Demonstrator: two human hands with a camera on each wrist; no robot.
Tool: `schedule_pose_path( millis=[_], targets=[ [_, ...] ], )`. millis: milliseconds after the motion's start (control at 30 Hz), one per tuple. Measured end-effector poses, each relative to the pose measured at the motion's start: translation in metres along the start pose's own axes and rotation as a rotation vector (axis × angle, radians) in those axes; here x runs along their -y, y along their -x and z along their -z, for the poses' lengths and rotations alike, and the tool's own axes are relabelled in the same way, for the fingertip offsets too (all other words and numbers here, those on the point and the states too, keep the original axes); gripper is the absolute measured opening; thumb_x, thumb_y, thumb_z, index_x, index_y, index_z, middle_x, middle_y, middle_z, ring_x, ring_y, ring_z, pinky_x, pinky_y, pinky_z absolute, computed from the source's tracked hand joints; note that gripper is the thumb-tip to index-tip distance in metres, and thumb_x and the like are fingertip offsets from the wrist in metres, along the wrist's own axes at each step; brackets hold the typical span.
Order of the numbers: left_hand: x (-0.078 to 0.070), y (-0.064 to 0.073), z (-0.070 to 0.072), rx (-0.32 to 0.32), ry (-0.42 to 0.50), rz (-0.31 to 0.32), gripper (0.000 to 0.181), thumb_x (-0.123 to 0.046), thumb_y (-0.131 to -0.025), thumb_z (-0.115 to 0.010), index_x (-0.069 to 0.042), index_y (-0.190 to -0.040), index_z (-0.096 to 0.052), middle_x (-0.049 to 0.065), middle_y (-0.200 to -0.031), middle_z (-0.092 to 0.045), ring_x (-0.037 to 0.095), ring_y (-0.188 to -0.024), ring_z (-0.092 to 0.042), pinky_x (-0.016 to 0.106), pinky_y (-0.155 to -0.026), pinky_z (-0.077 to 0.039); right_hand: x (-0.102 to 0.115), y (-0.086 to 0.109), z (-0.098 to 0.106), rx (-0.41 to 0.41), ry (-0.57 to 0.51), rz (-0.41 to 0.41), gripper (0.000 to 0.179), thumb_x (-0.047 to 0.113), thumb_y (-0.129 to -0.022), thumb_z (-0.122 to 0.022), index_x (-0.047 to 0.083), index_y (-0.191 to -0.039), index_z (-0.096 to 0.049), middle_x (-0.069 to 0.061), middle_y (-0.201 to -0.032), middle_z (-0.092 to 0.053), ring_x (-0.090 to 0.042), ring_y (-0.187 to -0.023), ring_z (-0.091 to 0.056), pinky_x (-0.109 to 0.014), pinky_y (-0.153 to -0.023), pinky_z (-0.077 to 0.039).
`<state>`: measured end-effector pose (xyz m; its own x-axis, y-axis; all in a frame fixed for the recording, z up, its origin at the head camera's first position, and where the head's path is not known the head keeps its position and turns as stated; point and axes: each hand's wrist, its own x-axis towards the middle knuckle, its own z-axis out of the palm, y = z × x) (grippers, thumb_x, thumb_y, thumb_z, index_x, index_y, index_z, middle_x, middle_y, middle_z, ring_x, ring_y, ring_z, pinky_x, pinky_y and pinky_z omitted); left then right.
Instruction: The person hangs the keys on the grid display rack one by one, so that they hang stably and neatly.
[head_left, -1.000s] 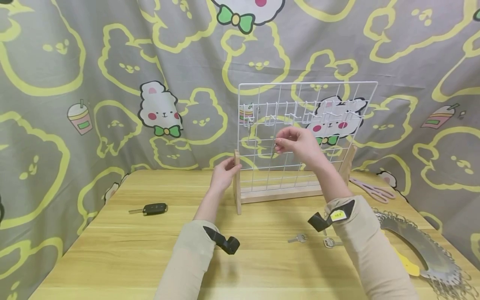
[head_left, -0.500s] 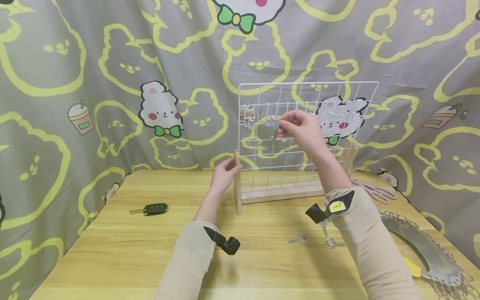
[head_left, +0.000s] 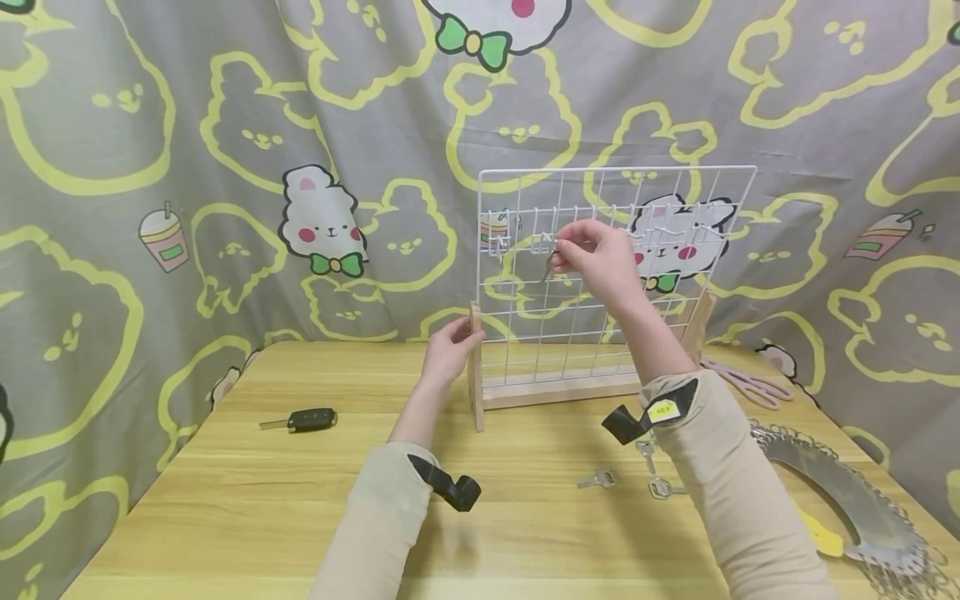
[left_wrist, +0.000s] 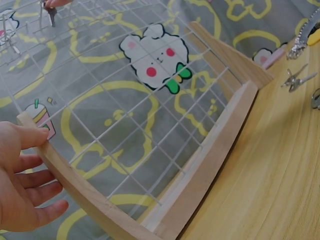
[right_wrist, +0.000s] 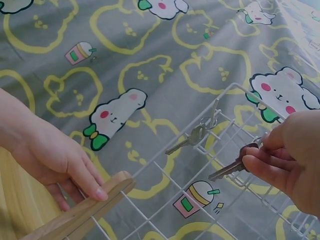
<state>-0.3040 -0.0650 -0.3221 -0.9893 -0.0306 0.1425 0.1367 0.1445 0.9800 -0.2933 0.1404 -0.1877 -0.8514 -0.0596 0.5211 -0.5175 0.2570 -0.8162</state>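
1. The right hand (head_left: 600,260) has a firm grip, finger and thumb pinching 1 held key (right_wrist: 232,168), its blade pointing down and left.
2. That key is up by the hooks (head_left: 542,242), in front of the wire grid (head_left: 615,169); I can't tell whether it touches a hook.
3. The left hand (head_left: 446,348) grips the left wooden upright (head_left: 477,375), thumb on the right, fingers to the left.
4. A hung key (right_wrist: 196,136) dangles by its ring at the left end of the grid.
5. On the counter (head_left: 225,517), a black car key (head_left: 311,419) lies well left; 3 loose keys (head_left: 597,479) lie near the right forearm.
6. Far right, pink scissors (head_left: 750,385) lie beside the stand; nearer is a curved metal strip (head_left: 825,483) edged with rings.
7. The right sleeve (head_left: 738,492) partly covers a yellow piece (head_left: 823,535), and that arm blocks some of the grid's right side.
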Motion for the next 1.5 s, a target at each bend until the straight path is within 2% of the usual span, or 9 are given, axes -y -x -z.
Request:
schedule_pose_path(
  millis=[300,567,700,833,1200,1333,1500],
  targets=[
    [0.001,0.001,0.0,0.001,0.0,-0.002,0.053,-0.019,-0.088,-0.063,-0.002,-0.135,-0.045,0.014,-0.131,-0.051,0.027,-0.121,-0.046,0.038,-0.104,-0.035,-0.006,0.003,-0.002,0.014,0.118,0.002,0.016,0.001,-0.09,-0.057,-0.01,-0.101,-0.059,-0.019,-0.085,-0.063,-0.008,-0.063,-0.062,-0.022,-0.065,-0.056],
    [-0.001,0.001,0.0,-0.002,-0.001,-0.002,0.053,-0.02,-0.088,-0.064,-0.003,-0.135,-0.045,0.013,-0.13,-0.052,0.027,-0.12,-0.047,0.039,-0.104,-0.035,-0.024,0.01,0.0,0.043,0.123,-0.045,0.015,0.002,-0.09,-0.057,-0.009,-0.101,-0.059,-0.013,-0.082,-0.063,-0.007,-0.063,-0.062,-0.023,-0.065,-0.056],
    [-0.002,0.001,0.0,-0.004,0.002,-0.001,0.053,-0.02,-0.088,-0.064,-0.003,-0.135,-0.045,0.013,-0.13,-0.052,0.026,-0.12,-0.048,0.039,-0.105,-0.035,-0.037,0.019,0.001,0.081,0.156,-0.076,0.018,0.003,-0.091,-0.056,-0.009,-0.103,-0.059,-0.018,-0.087,-0.063,-0.006,-0.064,-0.062,-0.023,-0.066,-0.056],
    [-0.002,0.001,0.0,-0.004,-0.005,0.005,0.053,-0.02,-0.087,-0.064,-0.004,-0.135,-0.046,0.013,-0.131,-0.052,0.026,-0.121,-0.048,0.039,-0.105,-0.035,-0.054,0.03,0.006,0.107,0.169,-0.113,0.02,0.004,-0.091,-0.057,-0.01,-0.105,-0.058,-0.023,-0.09,-0.063,-0.007,-0.066,-0.062,-0.023,-0.067,-0.056],
    [-0.001,0.001,0.0,-0.001,-0.002,0.016,0.053,-0.021,-0.087,-0.064,-0.006,-0.135,-0.046,0.012,-0.132,-0.052,0.026,-0.121,-0.047,0.039,-0.105,-0.034,-0.103,0.073,0.03,0.161,0.084,-0.199,0.019,-0.001,-0.09,-0.055,-0.015,-0.104,-0.055,-0.019,-0.085,-0.062,-0.009,-0.067,-0.063,-0.027,-0.068,-0.056],
    [-0.001,0.001,0.0,0.002,-0.001,0.011,0.053,-0.02,-0.088,-0.064,-0.005,-0.135,-0.045,0.012,-0.132,-0.051,0.026,-0.121,-0.047,0.039,-0.105,-0.035,-0.119,0.091,0.039,0.188,0.103,-0.221,0.02,0.002,-0.09,-0.057,-0.013,-0.103,-0.055,-0.025,-0.088,-0.062,-0.012,-0.07,-0.063,-0.028,-0.068,-0.057],
    [0.0,0.0,0.0,0.001,-0.01,0.002,0.053,-0.02,-0.088,-0.063,-0.004,-0.135,-0.045,0.013,-0.132,-0.051,0.026,-0.121,-0.047,0.038,-0.104,-0.035,-0.133,0.114,0.05,0.258,0.153,-0.268,0.025,0.008,-0.089,-0.059,-0.012,-0.104,-0.056,-0.018,-0.088,-0.063,-0.022,-0.078,-0.063,-0.028,-0.069,-0.056]
  ],
)
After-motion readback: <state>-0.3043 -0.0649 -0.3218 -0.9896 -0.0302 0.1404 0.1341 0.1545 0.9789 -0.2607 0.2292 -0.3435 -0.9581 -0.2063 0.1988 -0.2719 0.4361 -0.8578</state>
